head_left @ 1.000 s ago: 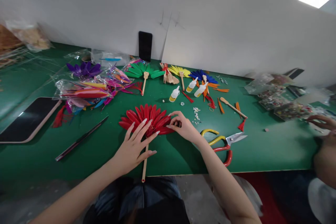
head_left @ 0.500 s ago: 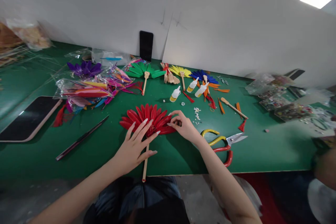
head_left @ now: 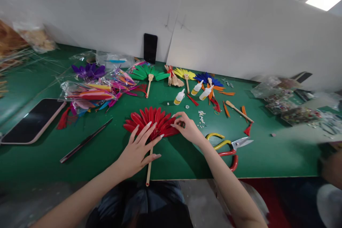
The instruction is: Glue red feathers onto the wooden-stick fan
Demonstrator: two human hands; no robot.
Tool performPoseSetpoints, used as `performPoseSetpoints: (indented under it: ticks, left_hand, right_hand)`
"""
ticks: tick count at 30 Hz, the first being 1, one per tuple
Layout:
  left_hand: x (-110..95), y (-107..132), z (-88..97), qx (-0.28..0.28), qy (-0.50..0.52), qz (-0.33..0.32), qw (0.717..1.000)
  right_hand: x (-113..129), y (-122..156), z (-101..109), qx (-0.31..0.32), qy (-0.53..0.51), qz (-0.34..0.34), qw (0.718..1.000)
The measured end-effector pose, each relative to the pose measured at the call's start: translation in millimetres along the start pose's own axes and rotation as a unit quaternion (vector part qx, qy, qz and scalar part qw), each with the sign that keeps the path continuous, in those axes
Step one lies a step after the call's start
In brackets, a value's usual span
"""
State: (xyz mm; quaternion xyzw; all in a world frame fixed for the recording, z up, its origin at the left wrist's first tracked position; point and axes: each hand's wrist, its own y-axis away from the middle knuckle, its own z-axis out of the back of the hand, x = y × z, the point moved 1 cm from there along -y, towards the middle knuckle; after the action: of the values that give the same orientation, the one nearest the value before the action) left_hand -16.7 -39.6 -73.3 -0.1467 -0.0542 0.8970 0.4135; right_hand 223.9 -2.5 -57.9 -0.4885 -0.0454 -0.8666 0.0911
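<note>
A red feather fan (head_left: 151, 114) lies on the green table, its thin wooden handle (head_left: 149, 171) pointing towards me and jutting past the front edge. Across the base of its feathers rests my left hand (head_left: 135, 153), fingers spread, gripping nothing. My right hand (head_left: 188, 128) pinches the outermost red feather at the fan's right side between thumb and forefinger. The fan's centre is partly covered by my left fingers. Right of my right forearm lie open scissors (head_left: 233, 148) with yellow and red handles. Small white beads (head_left: 201, 117) are scattered beyond my right hand.
Green (head_left: 150, 74), yellow (head_left: 185, 73) and blue (head_left: 205, 77) feather fans line the back, with several glue bottles (head_left: 179, 97) before them. Bagged feathers (head_left: 91, 94), a phone (head_left: 32, 121) and a pen (head_left: 85, 141) lie left. Bead bags (head_left: 300, 114) sit right.
The whole view has shifted slightly, so everything appears a little lower and to the right. Both hands keep practically the same position on the fan.
</note>
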Motion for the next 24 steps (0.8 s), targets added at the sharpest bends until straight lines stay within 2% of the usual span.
performPoseSetpoints:
  ticks: [24]
  left_hand:
    - [-1.1, -1.3, 3.2, -0.001, 0.0, -0.002, 1.0]
  right_hand:
    - [-3.8, 0.4, -5.2, -0.013, 0.002, 0.004, 1.0]
